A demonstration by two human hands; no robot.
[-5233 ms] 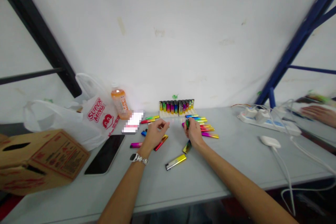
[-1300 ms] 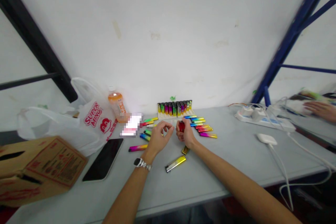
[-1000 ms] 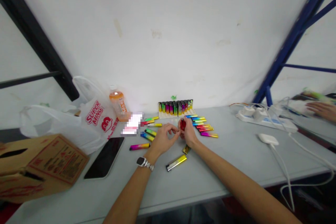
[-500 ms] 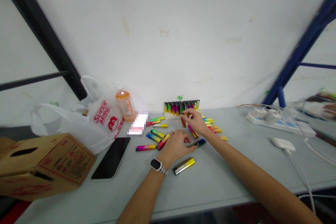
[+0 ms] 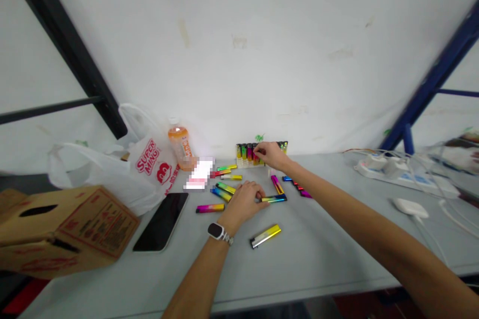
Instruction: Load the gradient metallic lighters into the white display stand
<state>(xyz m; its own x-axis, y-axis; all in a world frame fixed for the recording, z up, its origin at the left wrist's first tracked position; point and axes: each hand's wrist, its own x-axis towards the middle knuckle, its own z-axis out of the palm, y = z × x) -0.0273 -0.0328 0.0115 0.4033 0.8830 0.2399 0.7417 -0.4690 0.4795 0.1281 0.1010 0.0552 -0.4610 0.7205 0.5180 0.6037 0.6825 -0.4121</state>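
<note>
My right hand (image 5: 274,154) is at the white rack (image 5: 245,163) by the wall, its fingers pinched on an orange-red lighter (image 5: 256,159) at the rack's front row. Several black-topped lighters (image 5: 244,151) stand upright there, partly hidden by this hand. My left hand (image 5: 245,200), wearing a watch, rests on the table with thumb and fingers closed about the near end of a blue-and-yellow lighter (image 5: 275,199). Beyond that lies a purple-and-yellow lighter (image 5: 277,185). Closer to me is a silver-and-yellow lighter (image 5: 265,237). Several more, including a pink-and-yellow lighter (image 5: 210,208), lie left of my left hand.
On the left are a cardboard box (image 5: 86,229), a white plastic bag (image 5: 112,174), a phone (image 5: 161,222) and an orange drink bottle (image 5: 180,147). A power strip (image 5: 407,179) and a white charger (image 5: 410,207) with cables lie on the right.
My right hand has moved the orange-red lighter up and away from me into the rack's front row. The blue-and-yellow lighter has turned and shifted left at my left hand's fingertips.
</note>
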